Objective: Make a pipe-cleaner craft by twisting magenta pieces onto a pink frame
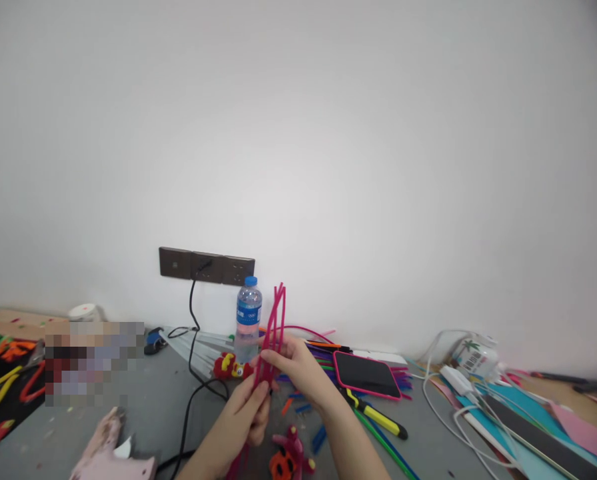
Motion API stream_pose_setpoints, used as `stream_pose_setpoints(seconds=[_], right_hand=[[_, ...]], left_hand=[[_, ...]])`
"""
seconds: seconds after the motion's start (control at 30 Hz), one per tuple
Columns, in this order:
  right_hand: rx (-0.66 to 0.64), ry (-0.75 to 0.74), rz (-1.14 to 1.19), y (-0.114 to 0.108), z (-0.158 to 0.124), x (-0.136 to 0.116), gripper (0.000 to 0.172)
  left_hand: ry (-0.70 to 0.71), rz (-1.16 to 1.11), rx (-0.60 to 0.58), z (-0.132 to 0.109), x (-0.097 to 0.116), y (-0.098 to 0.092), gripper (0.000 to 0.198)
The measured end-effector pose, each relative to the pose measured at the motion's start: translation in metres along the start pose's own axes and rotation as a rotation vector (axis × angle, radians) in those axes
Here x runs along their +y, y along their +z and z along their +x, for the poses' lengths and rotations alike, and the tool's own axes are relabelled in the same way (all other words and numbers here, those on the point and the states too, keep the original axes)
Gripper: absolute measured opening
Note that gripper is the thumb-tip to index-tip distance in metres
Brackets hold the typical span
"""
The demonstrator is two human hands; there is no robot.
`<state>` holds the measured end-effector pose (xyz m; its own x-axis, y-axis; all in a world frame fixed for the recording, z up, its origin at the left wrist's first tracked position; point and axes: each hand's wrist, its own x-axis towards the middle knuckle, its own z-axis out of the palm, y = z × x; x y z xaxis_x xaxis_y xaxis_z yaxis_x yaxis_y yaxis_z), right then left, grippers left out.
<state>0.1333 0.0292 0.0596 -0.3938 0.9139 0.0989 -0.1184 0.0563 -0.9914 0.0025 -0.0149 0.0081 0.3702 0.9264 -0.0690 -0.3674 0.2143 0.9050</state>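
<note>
A bundle of magenta pipe cleaners [277, 317] stands upright between my hands, bent over near the top, with loose ends hanging below. My left hand [252, 408] is closed round the lower part. Just above it, my right hand [294, 365] pinches the same bundle between thumb and fingers. Below the hands lies a small pink and orange figure [289, 459], beside short blue pipe cleaner pieces [319, 440]. A red and yellow fuzzy figure [231, 366] is just behind my left hand.
A water bottle [248, 320] stands by the wall under a socket strip [206, 266] with a black cable. To the right are a pink-cased phone [367, 375], a yellow-black utility knife [378, 417], white cables and coloured paper [578, 430]. Glue sticks [191, 353] lie left.
</note>
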Motion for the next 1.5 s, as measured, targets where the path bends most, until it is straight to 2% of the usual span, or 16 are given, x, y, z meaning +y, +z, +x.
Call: stream_pose_setpoints(seconds=[0.13, 0.27, 0.4, 0.5, 0.57, 0.63, 0.67, 0.73, 0.9, 0.97, 1.1, 1.23, 1.37, 1.43, 1.5], right_hand=[[-0.03, 0.066, -0.118, -0.002, -0.003, 0.001, 0.041], [0.031, 0.025, -0.207, -0.004, -0.002, 0.0, 0.047], [0.132, -0.062, -0.237, -0.01, -0.003, -0.007, 0.045], [0.241, -0.127, -0.217, -0.019, -0.003, -0.009, 0.043], [0.269, -0.155, -0.213, -0.024, -0.003, -0.009, 0.04], [0.293, -0.191, -0.22, -0.026, -0.004, -0.01, 0.033], [0.302, -0.209, -0.226, -0.025, -0.005, -0.011, 0.03], [0.272, -0.221, -0.237, -0.023, -0.007, -0.013, 0.028], [0.036, -0.177, -0.224, -0.017, -0.011, -0.016, 0.028], [-0.06, -0.138, -0.203, -0.015, -0.012, -0.015, 0.03], [-0.174, -0.048, -0.213, -0.011, -0.013, -0.012, 0.035], [-0.123, -0.021, -0.288, -0.009, -0.009, -0.006, 0.037], [-0.126, -0.002, -0.418, -0.018, -0.001, 0.009, 0.034], [-0.033, -0.031, -0.554, -0.031, 0.004, 0.02, 0.034], [0.143, -0.08, -0.696, -0.051, 0.007, 0.031, 0.033]], left_hand=[[-0.092, -0.016, -0.057, -0.005, 0.001, 0.004, 0.053], [-0.107, -0.031, -0.089, -0.006, -0.001, 0.001, 0.052], [-0.06, 0.077, -0.115, -0.002, -0.003, -0.005, 0.051], [0.02, 0.173, -0.062, 0.001, -0.005, -0.01, 0.05], [0.02, 0.198, -0.052, 0.0, -0.003, -0.011, 0.049], [-0.038, 0.227, -0.121, -0.003, 0.001, -0.009, 0.05], [-0.081, 0.246, -0.192, -0.006, 0.004, -0.008, 0.051], [-0.142, 0.219, -0.323, -0.011, 0.007, -0.005, 0.052], [-0.208, -0.133, -0.433, -0.016, -0.003, -0.002, 0.058], [-0.236, -0.246, -0.417, -0.015, -0.01, -0.003, 0.052], [-0.244, -0.248, -0.408, -0.012, -0.013, -0.001, 0.039], [-0.192, -0.235, -0.313, -0.009, -0.006, 0.005, 0.035], [-0.255, -0.237, -0.158, -0.004, -0.005, 0.002, 0.043], [-0.256, -0.236, -0.111, -0.001, -0.006, -0.003, 0.046], [-0.254, -0.238, -0.083, 0.001, -0.007, -0.009, 0.047]])
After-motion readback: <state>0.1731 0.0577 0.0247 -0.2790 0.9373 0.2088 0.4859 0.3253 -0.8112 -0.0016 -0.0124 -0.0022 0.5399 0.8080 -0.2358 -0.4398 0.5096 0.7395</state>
